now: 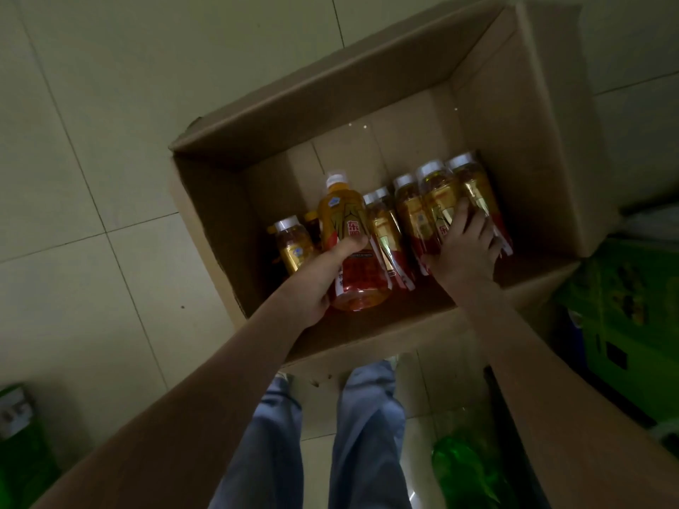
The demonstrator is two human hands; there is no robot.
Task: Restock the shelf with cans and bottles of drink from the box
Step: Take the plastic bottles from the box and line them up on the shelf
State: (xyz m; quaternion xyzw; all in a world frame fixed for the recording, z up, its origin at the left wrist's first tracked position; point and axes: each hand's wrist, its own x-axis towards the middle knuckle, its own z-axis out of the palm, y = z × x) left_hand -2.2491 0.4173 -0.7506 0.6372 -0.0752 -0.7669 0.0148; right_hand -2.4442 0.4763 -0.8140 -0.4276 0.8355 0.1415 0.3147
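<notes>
Lifting straight up suits the amber plastic bottle with red-gold label (349, 229), which the left hand (327, 277) grips by the brown cardboard box's (294, 115) near wall. The right hand (466, 247) clasps a second bottle (439, 192) beside the right wall.

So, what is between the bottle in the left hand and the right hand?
Head view: more gold-labelled bottles standing in the box, packed side by side.
</notes>
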